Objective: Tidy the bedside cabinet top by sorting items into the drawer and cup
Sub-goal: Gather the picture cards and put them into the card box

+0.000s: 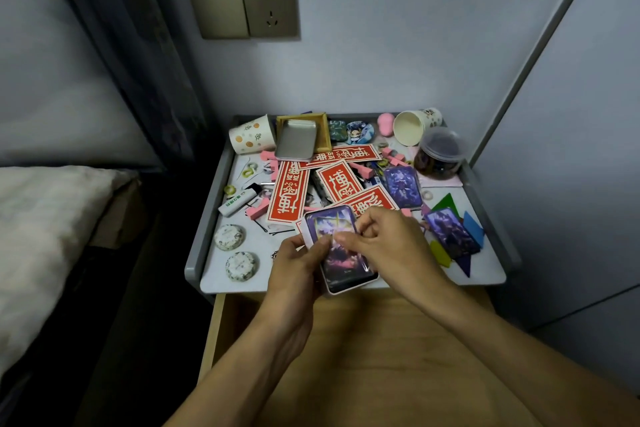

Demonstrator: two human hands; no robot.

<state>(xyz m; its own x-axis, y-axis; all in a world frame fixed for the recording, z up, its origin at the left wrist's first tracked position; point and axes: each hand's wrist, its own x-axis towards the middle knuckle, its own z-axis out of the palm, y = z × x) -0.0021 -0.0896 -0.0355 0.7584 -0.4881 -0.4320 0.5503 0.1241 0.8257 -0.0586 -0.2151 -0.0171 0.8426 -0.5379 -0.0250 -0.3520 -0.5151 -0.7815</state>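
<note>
While gripped by the left hand [298, 267] and pinched from above by the right hand [388, 243] at 6 o'clock on the cabinet top [211, 274], the purple card stack [346, 263] is judged light, glossy and slip-prone, best clamped across its long edges.

Both bare forearms angle in from below, wrists close together; left hand [298, 269] grips the stack of cards [346, 263] at its left edge, thumb on top; right hand [384, 239], fingers curled, pinches its upper part.
</note>
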